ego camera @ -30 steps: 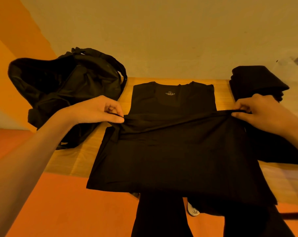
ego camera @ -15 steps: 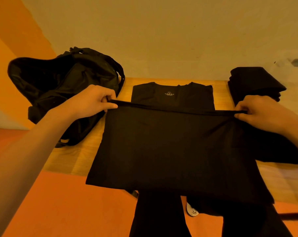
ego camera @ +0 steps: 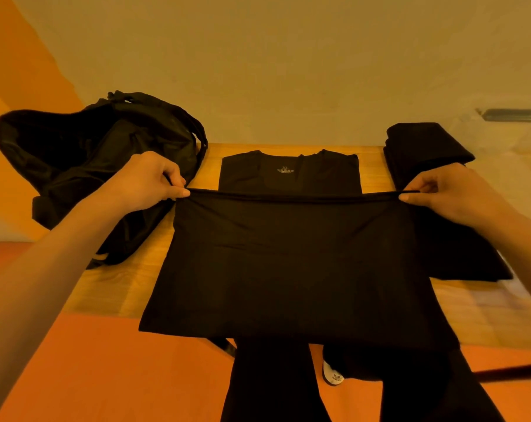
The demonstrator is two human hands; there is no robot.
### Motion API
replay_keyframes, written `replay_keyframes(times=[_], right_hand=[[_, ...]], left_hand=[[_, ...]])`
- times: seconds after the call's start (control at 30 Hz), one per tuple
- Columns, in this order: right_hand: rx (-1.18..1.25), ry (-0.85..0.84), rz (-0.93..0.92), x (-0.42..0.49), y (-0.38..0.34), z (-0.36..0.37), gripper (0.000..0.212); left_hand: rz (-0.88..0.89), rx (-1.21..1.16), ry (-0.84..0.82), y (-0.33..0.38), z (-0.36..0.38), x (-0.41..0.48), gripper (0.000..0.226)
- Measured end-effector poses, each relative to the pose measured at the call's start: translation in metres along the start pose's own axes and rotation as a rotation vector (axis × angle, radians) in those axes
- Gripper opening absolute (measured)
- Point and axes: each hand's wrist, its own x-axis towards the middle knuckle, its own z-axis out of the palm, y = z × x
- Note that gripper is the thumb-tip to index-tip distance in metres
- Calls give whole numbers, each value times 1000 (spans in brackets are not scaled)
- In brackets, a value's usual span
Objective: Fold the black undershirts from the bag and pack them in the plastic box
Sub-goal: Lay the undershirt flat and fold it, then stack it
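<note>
Black fabric, one undershirt [ego camera: 288, 269] flat on the surface [ego camera: 121, 284], neck label at the far end from me. Both hands are pinching the hem, thumb against forefinger. The left hand [ego camera: 148, 181] has the shirt's left corner and the right hand [ego camera: 447, 193] its right corner.

Change over the last second: the hem was slack and bunched lower on the shirt. Now it is drawn taut in a straight line and carried further toward the neckline, stopping just short of the label. The lower half lies doubled over the upper.

I read this as the first fold nearly laid but not yet released.

The bag [ego camera: 90, 166] sits left of the shirt. A folded black stack [ego camera: 422, 150] sits right of the shirt. A pale translucent shape beyond that stack may be the plastic box; I can't tell. This shirt is not yet packed.
</note>
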Motion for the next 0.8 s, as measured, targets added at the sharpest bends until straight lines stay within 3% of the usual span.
replay_keyframes(times=[0.4,0.8], right_hand=[[-20,115,-16,-7,-4,0,11],[-107,188,-6,15,-22,0,15]], left_hand=[[94,21,192,13,-6,-12,15],[20,74,323,17,4,-4,16]])
